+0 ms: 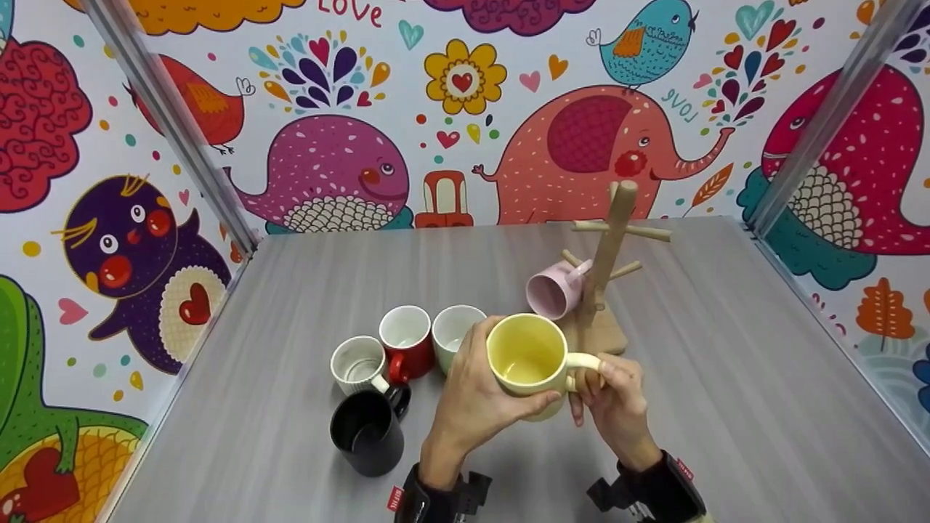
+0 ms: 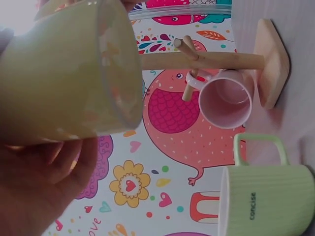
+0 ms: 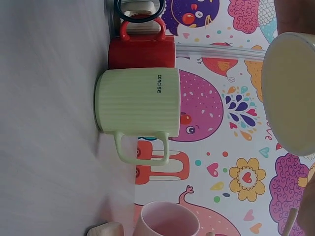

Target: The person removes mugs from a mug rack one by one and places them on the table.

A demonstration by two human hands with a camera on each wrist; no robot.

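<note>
A yellow mug (image 1: 528, 356) is held up above the table between both hands, its mouth toward the head camera. My left hand (image 1: 471, 399) grips its body from the left, with the thumb along the near side. On the right, my right hand (image 1: 617, 399) pinches the mug's handle between thumb and fingers. Just beyond stands a wooden mug tree (image 1: 616, 247), with a pink mug (image 1: 554, 292) hanging tilted from a lower peg by its handle. A light green mug (image 1: 454, 330) stands behind my left hand, partly hidden in the head view; the left wrist view shows its ribbed side (image 2: 270, 196).
Left of the hands stand a red mug (image 1: 410, 349), a white ribbed mug (image 1: 357, 362) and a black mug (image 1: 369, 434), close together. The grey table (image 1: 254, 421) is bounded by walls with cartoon animals (image 1: 341, 167) and metal corner posts (image 1: 178, 131).
</note>
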